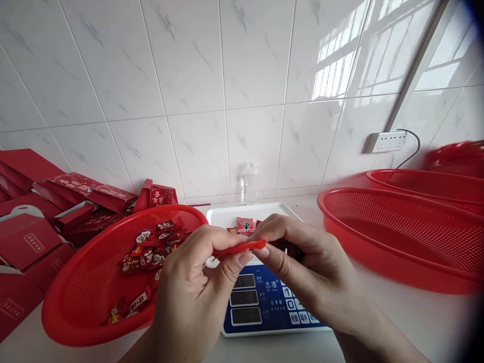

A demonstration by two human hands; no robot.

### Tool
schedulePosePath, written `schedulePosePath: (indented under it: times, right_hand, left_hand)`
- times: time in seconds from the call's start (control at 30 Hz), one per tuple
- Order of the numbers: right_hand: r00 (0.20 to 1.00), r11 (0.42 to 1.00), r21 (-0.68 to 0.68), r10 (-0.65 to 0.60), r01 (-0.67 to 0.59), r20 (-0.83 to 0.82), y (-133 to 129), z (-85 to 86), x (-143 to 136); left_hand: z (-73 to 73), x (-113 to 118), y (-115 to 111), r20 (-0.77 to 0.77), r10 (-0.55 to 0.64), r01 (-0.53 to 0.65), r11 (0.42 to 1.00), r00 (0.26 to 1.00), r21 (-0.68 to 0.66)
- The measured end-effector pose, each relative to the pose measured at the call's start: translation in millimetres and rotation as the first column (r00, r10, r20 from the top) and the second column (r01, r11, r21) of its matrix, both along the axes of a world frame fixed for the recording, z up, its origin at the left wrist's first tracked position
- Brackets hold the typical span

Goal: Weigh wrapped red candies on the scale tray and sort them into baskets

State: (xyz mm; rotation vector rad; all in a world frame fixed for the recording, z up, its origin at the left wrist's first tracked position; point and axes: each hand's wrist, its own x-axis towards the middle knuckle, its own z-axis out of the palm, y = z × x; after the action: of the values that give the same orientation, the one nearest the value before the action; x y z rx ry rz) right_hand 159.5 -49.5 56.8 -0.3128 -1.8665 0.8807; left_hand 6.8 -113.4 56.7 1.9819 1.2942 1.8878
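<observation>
A thin red packet [242, 247] is held level between both hands, above the front of a white scale [227, 217] with a blue keypad panel. My left hand [200, 277] pinches its left part between thumb and fingers. At the packet's right end, my right hand [310, 267] closes thumb and fingers on it. Behind the hands, a few small red wrapped packets [245, 225] lie on the scale's tray, partly hidden. To the left, a red mesh basket [86, 272] holds several wrapped sweets [153, 257].
Red boxes [34, 242] are piled at the far left. Two red baskets [397, 242] stand at the right. A clear bottle [251, 185] is behind the scale, against the tiled wall. A power strip [387, 141] is mounted at the right.
</observation>
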Motion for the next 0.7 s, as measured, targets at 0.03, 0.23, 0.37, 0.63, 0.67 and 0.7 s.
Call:
schedulePosePath:
  times: [0.03, 0.23, 0.37, 0.63, 0.67, 0.7]
  right_hand:
    - [1.0, 1.0, 0.005, 0.0, 0.0, 0.003, -0.3, 0.1, 0.0]
    - [1.0, 1.0, 0.017, -0.01, 0.01, 0.01, -1.8, 0.0, -1.3]
    - [1.0, 1.0, 0.005, -0.001, 0.001, -0.011, -2.1, 0.1, -1.0]
    - [0.99, 0.977, -0.165, 0.14, -0.133, 0.029, 2.6, -0.1, -3.5]
    - [0.981, 0.97, -0.172, 0.184, -0.171, 0.063, 3.5, -1.2, -4.8]
    - [0.971, 0.964, -0.168, 0.222, -0.205, 0.088, 4.4, -2.5, -6.2]
  left_hand:
    - [0.2, 0.0, -0.7, -0.009, 0.001, -0.001, 1.0, 1.0, 0.003]
    - [-0.8, -1.2, -2.2, -0.017, -0.035, 0.035, 0.999, 0.999, 0.012]
    - [-0.9, -4.0, -0.5, 0.002, -0.106, 0.106, 0.992, 0.994, -0.073]
    - [-4.1, 0.4, 3.6, 0.024, -0.268, 0.268, 0.946, 0.963, -0.181]
    - [-5.3, 1.1, 3.5, 0.055, -0.302, 0.307, 0.933, 0.952, -0.189]
    - [-6.4, 1.6, 3.3, 0.084, -0.329, 0.339, 0.919, 0.941, -0.203]
